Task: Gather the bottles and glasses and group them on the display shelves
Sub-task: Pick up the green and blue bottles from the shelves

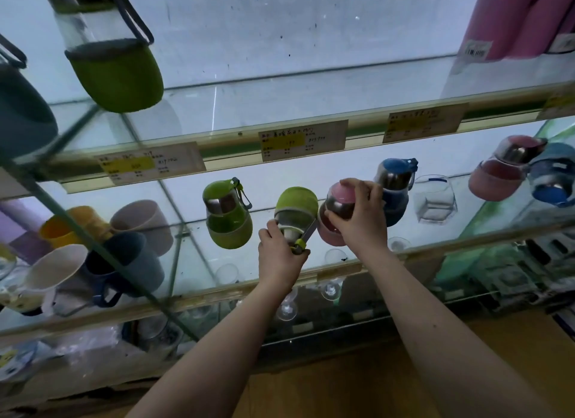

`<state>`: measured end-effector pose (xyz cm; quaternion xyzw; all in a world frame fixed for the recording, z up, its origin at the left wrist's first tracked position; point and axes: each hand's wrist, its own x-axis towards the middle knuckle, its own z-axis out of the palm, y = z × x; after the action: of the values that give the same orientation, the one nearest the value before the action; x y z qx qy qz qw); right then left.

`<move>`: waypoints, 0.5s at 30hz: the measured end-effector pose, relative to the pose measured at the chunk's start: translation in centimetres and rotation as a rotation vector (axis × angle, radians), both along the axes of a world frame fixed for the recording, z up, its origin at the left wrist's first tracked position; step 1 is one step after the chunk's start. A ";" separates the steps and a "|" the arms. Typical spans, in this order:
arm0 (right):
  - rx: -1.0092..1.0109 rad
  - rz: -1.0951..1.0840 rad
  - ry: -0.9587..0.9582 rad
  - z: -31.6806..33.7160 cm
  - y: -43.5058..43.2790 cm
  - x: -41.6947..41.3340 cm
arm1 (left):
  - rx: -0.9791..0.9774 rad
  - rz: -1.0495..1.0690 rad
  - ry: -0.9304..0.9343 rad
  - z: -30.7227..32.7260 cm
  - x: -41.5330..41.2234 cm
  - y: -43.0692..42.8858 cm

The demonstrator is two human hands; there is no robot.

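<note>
Your left hand (280, 252) is curled round the neck end of a green-sleeved glass bottle (295, 204) and holds it tipped, sleeve end up and strap down, just above the middle glass shelf (466, 242). Your right hand (357, 214) grips the pink bottle (342, 192) by its steel collar, fingers over the cap. The two bottles are touching or nearly so. I cannot tell whether the pink one's base rests on the glass.

Judging by the layout, you are midway through. A green steel-collared bottle (228, 218) stands at 9 o'clock of your left hand, and a blue bottle (395, 181) at 2 o'clock of your right. Both are close enough to form one cluster once the two in hand are set down.

What looks left:
- The clear tumbler (435, 200) at 3 o'clock sits among the bottles.
- A second pink bottle (497, 173) and a second blue one (550, 181) lie well apart, out past it.
- Stemmed glasses (287, 305) hang back on the lower shelf at 6 o'clock.
</note>
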<state>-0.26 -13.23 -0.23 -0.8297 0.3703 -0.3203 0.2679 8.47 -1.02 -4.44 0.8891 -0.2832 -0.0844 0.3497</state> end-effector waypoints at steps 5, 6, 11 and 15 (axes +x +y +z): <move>-0.014 -0.014 -0.031 -0.1 1.2 -0.1 | -0.066 -0.004 -0.004 0.8 -0.1 1.2; -0.021 -0.015 -0.027 0.0 1.4 -0.1 | -0.076 -0.003 -0.010 1.1 -0.2 1.5; -0.015 -0.039 0.024 -0.1 2.0 0.1 | -0.108 0.008 -0.064 2.1 -0.4 2.5; -0.002 -0.057 0.018 0.3 2.9 0.0 | -0.094 0.007 -0.118 3.2 -0.8 3.5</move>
<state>-0.27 -10.36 0.08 -0.8221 0.3957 -0.3207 0.2544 7.67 2.46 -1.25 0.8761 -0.3038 -0.0174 0.3740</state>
